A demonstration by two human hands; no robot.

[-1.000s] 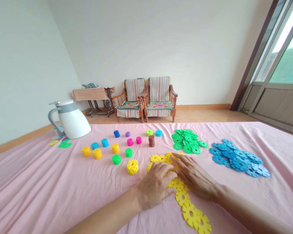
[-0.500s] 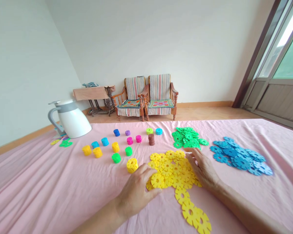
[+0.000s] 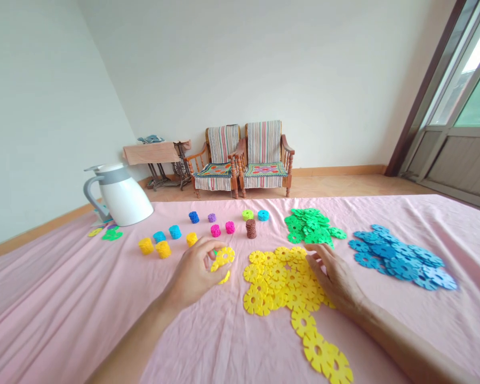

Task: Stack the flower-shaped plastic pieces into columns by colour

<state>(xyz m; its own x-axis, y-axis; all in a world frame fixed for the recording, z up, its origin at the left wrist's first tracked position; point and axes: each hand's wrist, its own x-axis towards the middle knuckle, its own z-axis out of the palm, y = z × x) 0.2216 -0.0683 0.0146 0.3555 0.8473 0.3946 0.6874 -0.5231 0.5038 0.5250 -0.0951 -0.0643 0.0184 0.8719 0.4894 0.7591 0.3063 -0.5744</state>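
My left hand [image 3: 194, 272] pinches a yellow notched plastic disc [image 3: 226, 255] between thumb and fingers. That disc is at the top of a short yellow stack, partly hidden by the hand; whether the two touch, I cannot tell. To the right spreads a loose pile of yellow notched discs [image 3: 278, 273], with a tail of several discs running toward me. My right hand [image 3: 338, 274] rests at the pile's right edge, fingers apart and slightly bent, with nothing visible in its grasp.
Beyond the hands stand small stacks in several colours, including a brown stack [image 3: 251, 229] and a pink stack [image 3: 215, 230]. Green discs [image 3: 310, 225] and blue discs [image 3: 398, 256] lie heaped at right. A white jug [image 3: 127, 200] stands far left on the pink cloth [image 3: 84, 298].
My left hand has moved left and away from me, from the yellow pile's edge to the short yellow stack, now with a disc in its fingers. My right hand has barely moved.
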